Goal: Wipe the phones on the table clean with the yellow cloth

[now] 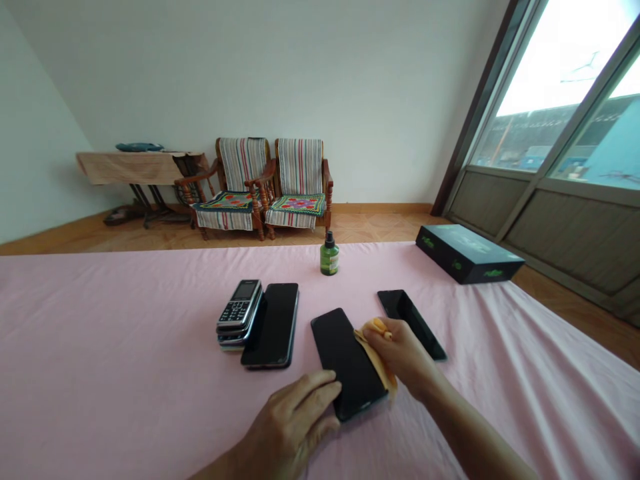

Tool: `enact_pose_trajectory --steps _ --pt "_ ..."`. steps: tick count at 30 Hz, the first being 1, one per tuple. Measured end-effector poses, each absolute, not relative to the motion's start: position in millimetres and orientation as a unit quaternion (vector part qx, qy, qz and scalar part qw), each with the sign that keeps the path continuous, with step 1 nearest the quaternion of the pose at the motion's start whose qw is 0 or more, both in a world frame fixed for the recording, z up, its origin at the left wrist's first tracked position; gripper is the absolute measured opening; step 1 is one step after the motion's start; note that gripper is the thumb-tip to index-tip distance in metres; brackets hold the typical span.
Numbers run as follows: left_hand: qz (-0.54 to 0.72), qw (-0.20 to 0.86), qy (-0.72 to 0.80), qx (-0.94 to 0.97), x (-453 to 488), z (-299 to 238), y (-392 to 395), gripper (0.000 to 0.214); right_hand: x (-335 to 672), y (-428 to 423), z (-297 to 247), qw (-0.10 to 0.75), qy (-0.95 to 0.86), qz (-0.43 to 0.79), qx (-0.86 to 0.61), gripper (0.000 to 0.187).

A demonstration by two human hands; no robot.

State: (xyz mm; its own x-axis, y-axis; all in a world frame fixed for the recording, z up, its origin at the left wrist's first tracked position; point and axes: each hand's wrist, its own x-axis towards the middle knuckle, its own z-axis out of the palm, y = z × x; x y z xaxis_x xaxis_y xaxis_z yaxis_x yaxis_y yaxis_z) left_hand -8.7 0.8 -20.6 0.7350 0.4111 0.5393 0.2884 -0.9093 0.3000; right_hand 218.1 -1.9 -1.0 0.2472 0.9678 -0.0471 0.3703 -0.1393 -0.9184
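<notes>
Far left, against the wall, a small table (130,167) under a tan cloth, then two wooden armchairs (270,187) with striped and embroidered covers. Nearer, on a pink bedsheet (125,333), a stack of keypad phones (239,313), and just beside it a black smartphone (273,325), lying flat and roughly upright in view.

Next, the left hand (285,427), open, with fingers straight and together, resting against the lower left long edge of a second black smartphone (345,353); no clench visible, thumb out of sight. That phone lying flat at the center, long axis slanting from upper left down to lower right, lower end toward the person and closest to the left hand.

Against its right long edge, nearer the upper end, the right hand (400,353), clenched around a yellow cloth (373,328), with the cloth touching the phone.

Beyond, a green bottle (329,257) standing upright. Farther right, a third black smartphone (410,323), just past the right hand, and then a black box (467,253) near the sheet's far edge, below a large window (550,100).
</notes>
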Motion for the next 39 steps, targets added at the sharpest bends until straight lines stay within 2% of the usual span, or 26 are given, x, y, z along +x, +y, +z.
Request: enact_pose_trajectory --steps 4,7,10,13,16,20,26,35,39 --pt "0.372 0.099 0.221 0.896 -12 -24 3 0.029 206 -5 7 0.495 -0.435 0.462 -0.594 0.037" --pt "0.423 0.111 0.223 0.871 -12 -22 8 0.022 195 -9 12 0.509 -0.432 0.468 -0.578 0.039" --pt "0.457 0.121 0.211 0.856 -10 -14 13 0.019 188 -18 20 0.555 -0.473 0.331 -0.599 0.033" --pt "0.485 0.130 0.217 0.837 -9 -7 16 0.017 183 -35 29 0.599 -0.556 0.059 -0.573 0.018" --pt "0.505 0.138 0.225 0.822 -9 -3 17 0.015 174 -52 31 0.564 -0.652 -0.099 -0.496 0.022" --pt "0.503 0.144 0.227 0.821 -9 -3 15 0.016 155 -60 26 0.480 -0.743 -0.164 -0.437 0.027" --pt "0.500 0.140 0.222 0.825 -8 -2 15 0.016 141 -54 24 0.393 -0.775 -0.265 -0.418 0.031" --pt "0.503 0.136 0.225 0.823 -13 2 19 0.012 159 -57 32 0.369 -0.775 -0.286 -0.426 0.025" --pt "0.508 0.127 0.234 0.819 -16 3 22 0.014 169 -54 31 0.402 -0.761 -0.297 -0.413 0.024"
